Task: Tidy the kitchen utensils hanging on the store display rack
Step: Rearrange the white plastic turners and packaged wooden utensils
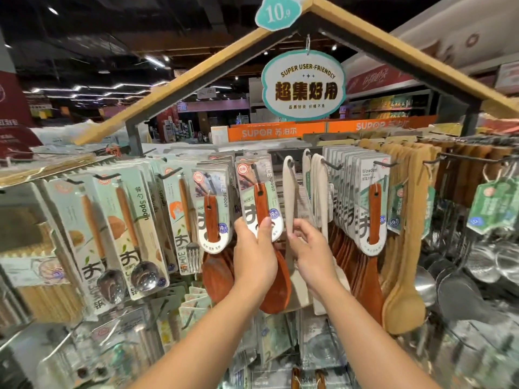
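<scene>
A reddish-brown wooden rice spoon [278, 279] on a white and green card hangs from a black hook at the rack's middle. My left hand [254, 248] grips the lower edge of that card, thumb on its front. Just right of it hangs a cream white spatula [289, 192] from its own hook. My right hand [310, 248] pinches the spatula's handle between thumb and fingers. Another carded rice spoon [213, 217] hangs to the left, and a thick row of them [370, 217] hangs to the right.
Carded metal spoons [132, 234] and a fork [185, 220] fill the left hooks. Pale wooden ladles [404, 248] and steel ladles and strainers [463, 276] hang at the right. More packaged goods sit on lower hooks. A hanging sign [303, 85] dangles under the wooden roof frame.
</scene>
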